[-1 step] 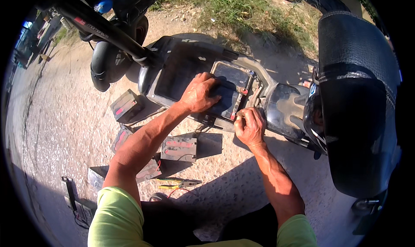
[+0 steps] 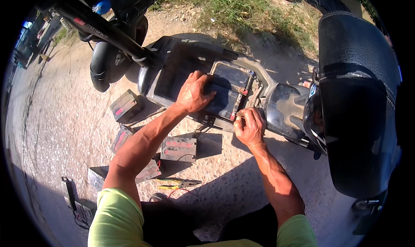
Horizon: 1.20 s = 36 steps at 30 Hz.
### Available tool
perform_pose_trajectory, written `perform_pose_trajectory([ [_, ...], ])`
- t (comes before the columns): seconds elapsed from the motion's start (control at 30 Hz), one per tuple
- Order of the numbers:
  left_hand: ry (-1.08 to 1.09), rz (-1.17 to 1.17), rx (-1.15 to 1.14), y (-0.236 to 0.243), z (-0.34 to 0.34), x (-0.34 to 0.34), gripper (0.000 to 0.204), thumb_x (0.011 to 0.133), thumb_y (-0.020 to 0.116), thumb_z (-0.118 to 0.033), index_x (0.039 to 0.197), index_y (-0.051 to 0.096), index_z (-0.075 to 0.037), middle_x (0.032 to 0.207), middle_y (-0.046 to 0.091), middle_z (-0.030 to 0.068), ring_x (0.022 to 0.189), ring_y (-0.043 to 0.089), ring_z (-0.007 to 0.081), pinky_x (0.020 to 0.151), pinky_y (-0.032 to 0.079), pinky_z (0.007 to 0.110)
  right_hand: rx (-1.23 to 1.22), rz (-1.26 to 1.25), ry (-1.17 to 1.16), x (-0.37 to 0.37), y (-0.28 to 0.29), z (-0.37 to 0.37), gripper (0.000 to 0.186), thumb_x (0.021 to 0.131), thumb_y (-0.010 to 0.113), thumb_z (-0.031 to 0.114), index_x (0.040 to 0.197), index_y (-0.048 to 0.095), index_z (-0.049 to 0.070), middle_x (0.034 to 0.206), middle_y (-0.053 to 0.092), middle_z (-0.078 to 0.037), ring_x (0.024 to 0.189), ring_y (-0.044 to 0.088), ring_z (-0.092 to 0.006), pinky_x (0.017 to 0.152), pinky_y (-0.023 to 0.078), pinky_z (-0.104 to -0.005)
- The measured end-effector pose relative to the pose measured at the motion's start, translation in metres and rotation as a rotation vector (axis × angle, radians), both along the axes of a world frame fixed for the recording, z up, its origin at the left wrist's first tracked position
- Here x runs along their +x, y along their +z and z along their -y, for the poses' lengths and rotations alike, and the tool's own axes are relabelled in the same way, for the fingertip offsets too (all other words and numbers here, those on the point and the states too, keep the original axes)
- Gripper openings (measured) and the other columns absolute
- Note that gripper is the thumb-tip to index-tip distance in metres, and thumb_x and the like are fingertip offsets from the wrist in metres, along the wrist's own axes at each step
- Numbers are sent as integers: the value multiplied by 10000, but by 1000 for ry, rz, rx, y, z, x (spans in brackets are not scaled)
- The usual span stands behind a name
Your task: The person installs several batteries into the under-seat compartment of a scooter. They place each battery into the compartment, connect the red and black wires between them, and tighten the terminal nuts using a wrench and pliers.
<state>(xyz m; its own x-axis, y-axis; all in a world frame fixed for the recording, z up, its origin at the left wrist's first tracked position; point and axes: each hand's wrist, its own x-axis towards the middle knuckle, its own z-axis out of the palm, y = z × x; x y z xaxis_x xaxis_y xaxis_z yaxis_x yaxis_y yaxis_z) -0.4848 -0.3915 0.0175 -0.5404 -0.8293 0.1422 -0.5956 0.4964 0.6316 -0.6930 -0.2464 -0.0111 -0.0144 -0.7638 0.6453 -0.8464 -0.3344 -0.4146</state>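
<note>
Two dark batteries sit side by side in the open floor compartment (image 2: 173, 67) of a black electric scooter. My left hand (image 2: 193, 92) is at the left end of the nearer battery (image 2: 225, 103), fingers curled and thumb against its top. The farther battery (image 2: 233, 75) has a red terminal at its right end. My right hand (image 2: 250, 125) is closed in a pinch beside the nearer battery's red terminal (image 2: 233, 117). What its fingertips hold is hidden or too small to name.
Several loose batteries, one of them grey with red marks (image 2: 179, 149), lie on the pavement at the near left. Yellow-handled pliers (image 2: 179, 183) lie closer to me. The scooter's seat (image 2: 359, 65) rises at the right, its steering column (image 2: 103, 33) at the upper left. Grass grows beyond.
My left hand has drawn back slightly to the left, uncovering more of the nearer battery's top. The right hand stays in almost the same place.
</note>
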Motion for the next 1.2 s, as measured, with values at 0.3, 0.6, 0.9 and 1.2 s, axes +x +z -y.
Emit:
perform_pose_trajectory([
  [0.3, 195, 308, 309, -15, -5, 11, 598, 967, 602, -560, 1085, 720, 14, 1070, 728, 288, 1069, 696, 443, 946, 542, 496, -26, 42, 59, 7, -3, 2, 118, 783, 661, 50, 887, 610, 75, 841, 633, -82, 747, 629, -298, 637, 508, -416],
  [0.6, 111, 263, 287, -11, -6, -5, 656, 935, 624, -603, 1059, 715, 35, 976, 739, 258, 1003, 707, 429, 910, 542, 482, 16, -19, 20, -3, 5, -1, 126, 782, 656, 59, 902, 619, 64, 893, 643, -102, 781, 641, -318, 672, 520, -421],
  [0.9, 47, -165, 94, -4, -80, 104, 483, 955, 705, -324, 1306, 612, -6, 1215, 645, 192, 1055, 686, 361, 934, 545, 434, 72, -171, -51, 6, -19, 6, 164, 862, 655, 115, 1013, 641, 53, 1011, 641, -117, 925, 653, -344, 782, 526, -452],
  [1.2, 305, -46, 490, -38, -310, 270, 384, 932, 690, -267, 1243, 648, -46, 1071, 694, 169, 976, 699, 360, 828, 551, 463, 141, -269, -29, -25, -37, 5, 206, 994, 628, 161, 1132, 645, 9, 1094, 632, -121, 952, 680, -310, 781, 544, -408],
])
